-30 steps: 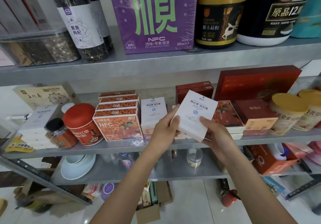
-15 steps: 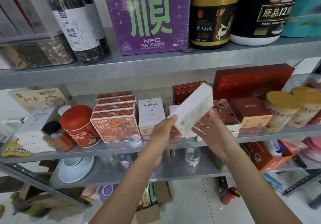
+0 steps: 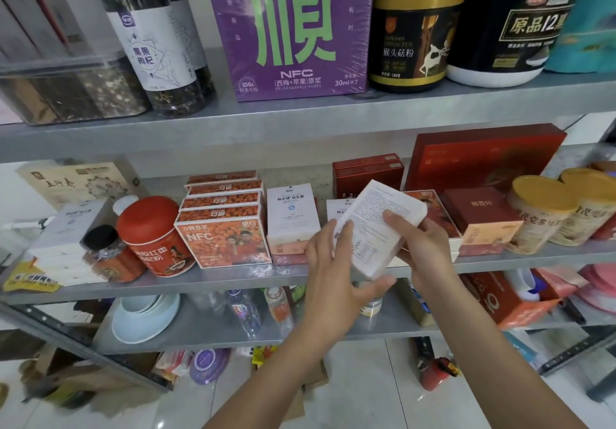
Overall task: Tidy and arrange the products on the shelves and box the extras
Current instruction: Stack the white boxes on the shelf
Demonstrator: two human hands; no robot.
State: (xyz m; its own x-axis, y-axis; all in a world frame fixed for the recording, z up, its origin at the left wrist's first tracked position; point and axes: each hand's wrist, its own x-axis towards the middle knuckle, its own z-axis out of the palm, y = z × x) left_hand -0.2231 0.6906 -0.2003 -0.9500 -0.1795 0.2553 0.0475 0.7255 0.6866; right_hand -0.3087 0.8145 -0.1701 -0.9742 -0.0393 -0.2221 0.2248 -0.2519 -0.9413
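Head view: white box [image 3: 373,228] held in both hands in front of middle shelf [image 3: 233,282], tilted, printed back face toward camera. Left hand [image 3: 336,275] grips box's lower left edge, thumb under bottom corner. Right hand [image 3: 423,248] wraps right side, fingers over face. Matching white box [image 3: 290,210] stands upright on shelf behind, beside orange boxes [image 3: 224,225]. Red tin [image 3: 153,233] near shelf's left end; yellow-lidded tubs [image 3: 546,210] toward right end.
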